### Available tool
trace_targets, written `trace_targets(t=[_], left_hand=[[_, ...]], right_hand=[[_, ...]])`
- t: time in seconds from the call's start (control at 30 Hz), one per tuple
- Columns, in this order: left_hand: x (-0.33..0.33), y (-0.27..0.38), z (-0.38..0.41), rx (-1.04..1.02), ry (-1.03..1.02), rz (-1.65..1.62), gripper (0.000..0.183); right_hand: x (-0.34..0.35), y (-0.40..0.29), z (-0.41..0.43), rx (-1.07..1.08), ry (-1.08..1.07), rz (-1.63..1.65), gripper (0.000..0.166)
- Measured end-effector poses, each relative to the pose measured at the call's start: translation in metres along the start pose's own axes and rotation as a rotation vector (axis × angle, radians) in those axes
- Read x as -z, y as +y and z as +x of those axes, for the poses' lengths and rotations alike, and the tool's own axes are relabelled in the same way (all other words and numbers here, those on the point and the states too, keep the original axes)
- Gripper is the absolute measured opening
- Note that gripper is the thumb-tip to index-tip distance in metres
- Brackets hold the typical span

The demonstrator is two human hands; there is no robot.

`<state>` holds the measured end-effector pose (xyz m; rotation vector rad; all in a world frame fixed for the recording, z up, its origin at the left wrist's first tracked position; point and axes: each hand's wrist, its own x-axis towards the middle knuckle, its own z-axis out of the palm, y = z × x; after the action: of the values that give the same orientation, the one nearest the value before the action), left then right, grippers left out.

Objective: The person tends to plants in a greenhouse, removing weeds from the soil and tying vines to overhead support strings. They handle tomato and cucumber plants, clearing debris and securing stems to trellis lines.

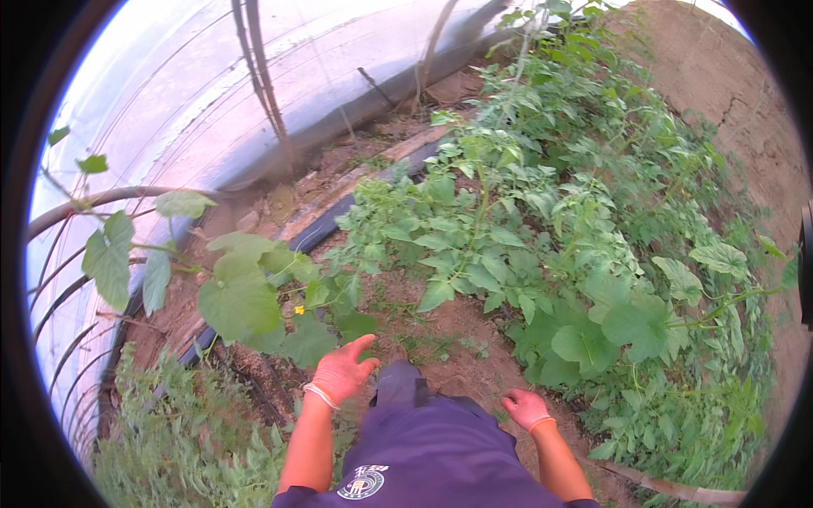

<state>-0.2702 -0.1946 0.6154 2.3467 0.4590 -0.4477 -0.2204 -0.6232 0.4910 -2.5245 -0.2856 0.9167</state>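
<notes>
My left hand point(346, 370), in a reddish work glove with a pale cuff, hangs beside the broad leaves of a cucumber-like vine point(241, 292). Its thumb and fingers are apart and nothing shows between them. A small yellow flower point(299, 310) sits on that vine. My right hand point(526, 408), gloved too, is low by my right side, near another broad-leaved vine point(584, 343). Its fingers look curled and the palm is hidden, so whether it holds anything is unclear. Ahead, leafy tomato plants point(483, 235) grow thickly in a row.
A plastic-film greenhouse wall point(190, 82) slopes along the left, with a post point(263, 82) before it. A dark hose or pipe point(324, 225) runs along the soil. More plants point(190, 425) grow at lower left. Bare soil point(444, 336) shows ahead of my feet; an earthen wall point(718, 82) rises right.
</notes>
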Motion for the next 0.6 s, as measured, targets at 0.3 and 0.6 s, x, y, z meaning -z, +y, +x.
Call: trace_targets(t=[0.3,0.6], left_hand=[[0.027,0.05,0.091,-0.245,-0.125,0.013,0.044],[0.003,0.106,0.3,-0.442,-0.018,-0.119,0.051]], right_hand=[[0.004,-0.022,0.009,-0.077,0.063,0.134,0.033],[0.143,-0.132,0.068,0.005,0.534,0.331,0.031]])
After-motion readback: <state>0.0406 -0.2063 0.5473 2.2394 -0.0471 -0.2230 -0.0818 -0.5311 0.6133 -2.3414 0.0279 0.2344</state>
